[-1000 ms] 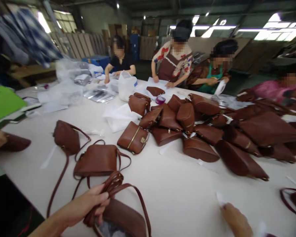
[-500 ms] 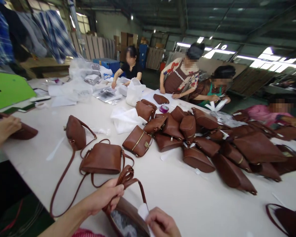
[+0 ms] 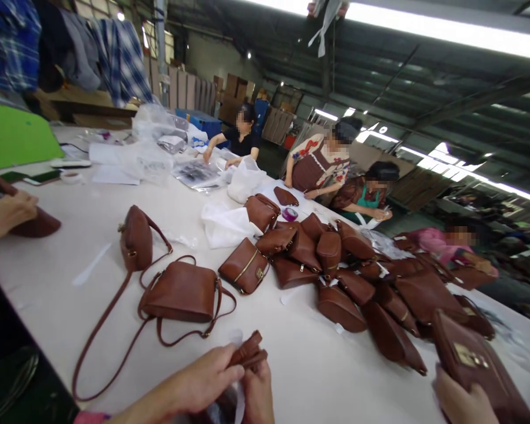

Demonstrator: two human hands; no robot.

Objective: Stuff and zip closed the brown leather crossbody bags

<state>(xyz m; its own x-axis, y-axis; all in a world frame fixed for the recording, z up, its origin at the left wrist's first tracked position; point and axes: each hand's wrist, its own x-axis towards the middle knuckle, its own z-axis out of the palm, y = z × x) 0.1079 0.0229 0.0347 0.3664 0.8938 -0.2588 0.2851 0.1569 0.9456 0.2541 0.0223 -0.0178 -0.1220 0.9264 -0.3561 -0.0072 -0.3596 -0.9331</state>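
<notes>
The left hand point(image 3: 209, 374) is gripping a folded strap point(image 3: 249, 351); the right hand point(image 3: 258, 391), just beside, is clasping it too. Beyond the left hand, a bag point(image 3: 180, 293) is resting.

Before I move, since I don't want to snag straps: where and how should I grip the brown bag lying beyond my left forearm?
Probably across the body of that brown bag, fingers over its near and far edges, coming from above: nothing lies on its upper face, while its strap loops out both sides.

No lettering seems legible at this blur
</notes>
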